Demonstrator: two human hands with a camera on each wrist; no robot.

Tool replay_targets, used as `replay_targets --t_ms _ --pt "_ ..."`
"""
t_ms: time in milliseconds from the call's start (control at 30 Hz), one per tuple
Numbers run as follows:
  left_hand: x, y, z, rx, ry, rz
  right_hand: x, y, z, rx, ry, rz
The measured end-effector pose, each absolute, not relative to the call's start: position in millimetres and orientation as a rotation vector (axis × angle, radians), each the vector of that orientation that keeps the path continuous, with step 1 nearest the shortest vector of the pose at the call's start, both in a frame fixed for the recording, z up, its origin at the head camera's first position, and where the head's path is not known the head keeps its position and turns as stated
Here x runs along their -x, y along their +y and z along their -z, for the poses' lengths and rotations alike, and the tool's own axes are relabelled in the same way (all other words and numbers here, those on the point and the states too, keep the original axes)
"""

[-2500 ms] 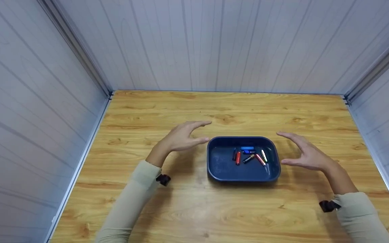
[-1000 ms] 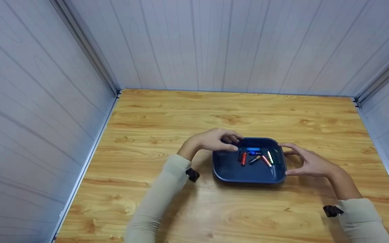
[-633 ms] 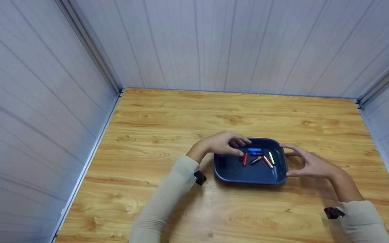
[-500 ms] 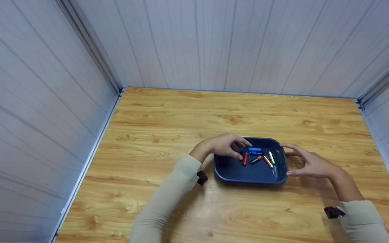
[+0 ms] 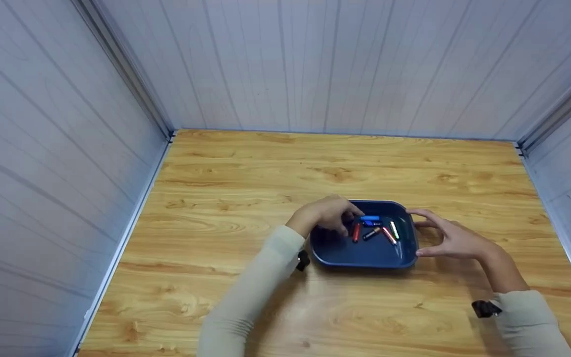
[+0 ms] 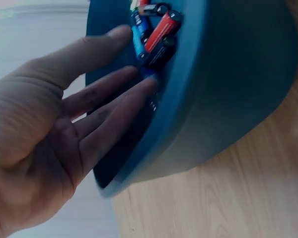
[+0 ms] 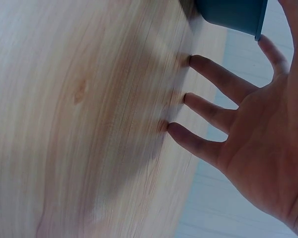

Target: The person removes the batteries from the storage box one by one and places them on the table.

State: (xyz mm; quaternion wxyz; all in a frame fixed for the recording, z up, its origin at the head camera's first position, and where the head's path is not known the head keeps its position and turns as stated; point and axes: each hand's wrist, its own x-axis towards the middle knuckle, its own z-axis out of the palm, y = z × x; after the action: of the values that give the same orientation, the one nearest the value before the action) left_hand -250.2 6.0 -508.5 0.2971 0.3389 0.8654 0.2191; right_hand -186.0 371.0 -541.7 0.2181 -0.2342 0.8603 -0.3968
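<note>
A dark blue rectangular tub (image 5: 365, 264) on the wooden table contains several batteries: a red one (image 5: 356, 232), a light blue one (image 5: 370, 218), a black one with a gold end (image 5: 371, 234), and others grouped nearby. My left hand (image 5: 332, 214) reaches over the tub's left side. In the left wrist view, its extended fingers and separate thumb are near a dark battery (image 6: 161, 52), with no battery gripped; fingertip contact is unclear. My right hand (image 5: 454, 241) touches the tub's right rim with index finger and thumb. Its other fingers (image 7: 201, 144) spread down to the tabletop.
Wooden table (image 5: 246, 168) surrounds the tub. Pale panelled walls rise at the back (image 5: 310, 64), left (image 5: 57, 148) and right (image 5: 568, 163). A small black camera is on each wrist (image 5: 303, 260).
My left hand has moved from beside the tub to inside it, fingers going lower among the batteries. My right hand has come in to the right rim and stayed. The batteries look unmoved.
</note>
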Motion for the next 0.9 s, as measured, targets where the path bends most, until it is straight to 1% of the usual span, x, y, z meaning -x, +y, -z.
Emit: replay_targets --t_ms 367,567,733,900 --pt "241 19 514 -0.914 2.503 -0.390 188 370 543 0.661 2.379 1.096" --pt "234 23 521 -0.866 2.585 -0.320 186 370 543 0.654 2.375 1.101" --pt "231 23 529 -0.821 2.622 -0.356 186 370 543 0.655 2.374 1.111" --pt "233 23 531 -0.742 2.568 -0.487 186 370 541 0.675 2.386 1.105"
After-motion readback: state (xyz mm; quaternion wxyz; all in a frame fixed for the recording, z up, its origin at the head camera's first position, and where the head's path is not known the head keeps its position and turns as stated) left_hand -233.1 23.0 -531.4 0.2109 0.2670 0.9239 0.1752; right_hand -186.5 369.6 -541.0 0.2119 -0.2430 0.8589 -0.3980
